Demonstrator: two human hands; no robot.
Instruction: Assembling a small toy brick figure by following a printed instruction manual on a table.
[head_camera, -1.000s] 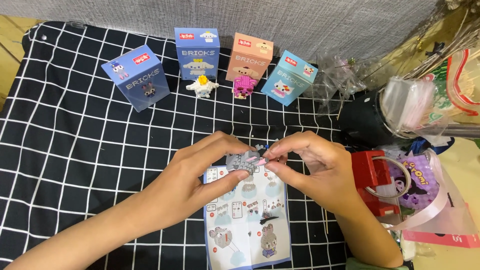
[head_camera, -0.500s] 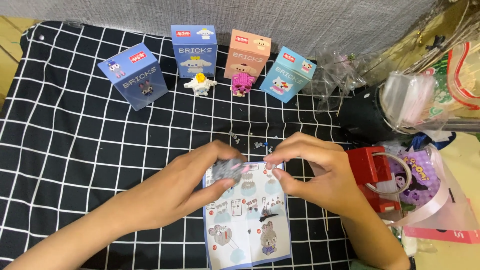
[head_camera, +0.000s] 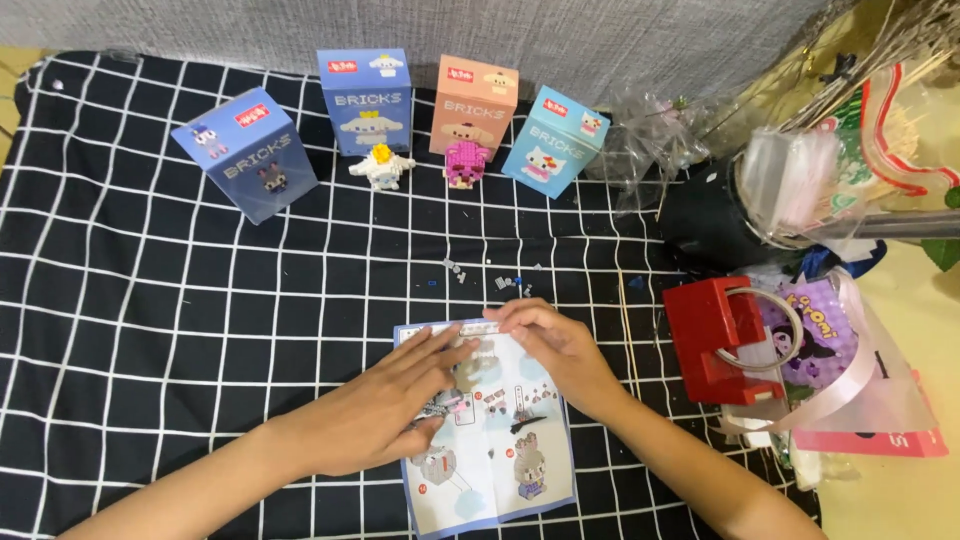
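Observation:
A printed instruction sheet (head_camera: 500, 460) lies on the black checked cloth (head_camera: 150, 300). My left hand (head_camera: 385, 410) rests flat on its left half, fingers stretched out. A small grey and pink brick build (head_camera: 445, 404) sits between its thumb and fingers. My right hand (head_camera: 555, 345) is curled over the sheet's top edge, fingertips pressing the paper, with nothing visible in it. A few tiny loose bricks (head_camera: 508, 283) lie on the cloth just beyond the sheet.
Several brick-toy boxes stand at the back: violet-blue (head_camera: 245, 150), blue (head_camera: 365, 100), peach (head_camera: 475, 105), light blue (head_camera: 555, 140). A white figure (head_camera: 383, 166) and a pink figure (head_camera: 465, 162) stand before them. A red holder (head_camera: 712, 340), black pot (head_camera: 705, 215) and plastic bags crowd the right.
Both hands held the small build together above the sheet; now they have dropped onto the paper. The build stays with my left hand, and my right hand has let go.

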